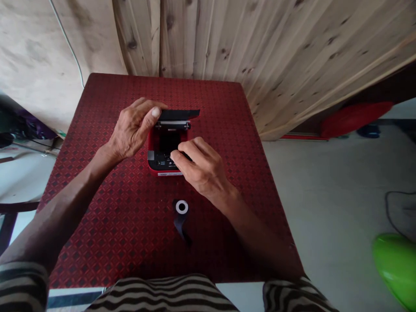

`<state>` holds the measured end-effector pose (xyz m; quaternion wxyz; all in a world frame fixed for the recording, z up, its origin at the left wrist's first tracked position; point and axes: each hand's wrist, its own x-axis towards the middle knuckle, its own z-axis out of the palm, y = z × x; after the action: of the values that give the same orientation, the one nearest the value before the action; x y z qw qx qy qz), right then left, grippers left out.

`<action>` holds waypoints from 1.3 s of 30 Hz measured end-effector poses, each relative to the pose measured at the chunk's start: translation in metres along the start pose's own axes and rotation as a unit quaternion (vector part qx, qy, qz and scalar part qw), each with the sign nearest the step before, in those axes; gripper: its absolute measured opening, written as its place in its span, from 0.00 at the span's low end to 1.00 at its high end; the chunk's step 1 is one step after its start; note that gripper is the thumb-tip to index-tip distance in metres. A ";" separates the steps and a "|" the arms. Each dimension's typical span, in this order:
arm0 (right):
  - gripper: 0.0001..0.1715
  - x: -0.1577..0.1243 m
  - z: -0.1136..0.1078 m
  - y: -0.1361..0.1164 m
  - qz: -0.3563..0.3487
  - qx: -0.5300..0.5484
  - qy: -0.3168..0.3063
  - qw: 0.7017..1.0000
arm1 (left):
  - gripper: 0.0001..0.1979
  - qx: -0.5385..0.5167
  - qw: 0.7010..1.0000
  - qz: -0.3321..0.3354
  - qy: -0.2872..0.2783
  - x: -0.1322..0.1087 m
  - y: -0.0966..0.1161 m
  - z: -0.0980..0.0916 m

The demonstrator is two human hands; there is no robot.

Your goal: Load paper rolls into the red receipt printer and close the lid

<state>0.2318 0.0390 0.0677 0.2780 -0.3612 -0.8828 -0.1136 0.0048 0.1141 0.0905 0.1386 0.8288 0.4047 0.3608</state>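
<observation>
On the table sits a small red and black device, seemingly a printer (162, 164), its lid (180, 115) raised and its dark inner bay uncovered. A metal-coloured bar with a roller runs below the lid. My left hand (133, 128) grips the lid's left end, thumb in front and fingers behind. Over the front right of the printer, my right hand (203, 167) has its thumb and fingers pinched together at the black panel; whatever they hold is hidden. Nearer to me lies a roll of black ribbon (180, 223) with a white core, its loose tail trailing toward me.
The table (113, 225) has a red patterned cover and stands against a wooden plank wall (208, 39). A thin cable (68, 41) hangs at the left. A green rounded object (394, 264) and a red object (355, 119) are off to the right.
</observation>
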 end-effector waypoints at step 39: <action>0.07 -0.087 0.038 -0.021 0.345 0.299 0.050 0.888 | 0.32 0.143 0.985 0.040 0.082 -0.125 0.026 0.032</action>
<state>0.2525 -0.0107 -0.0137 0.4383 -0.5367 -0.6794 0.2412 -0.0086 0.0033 0.0208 -0.0296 0.8231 0.4285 0.3715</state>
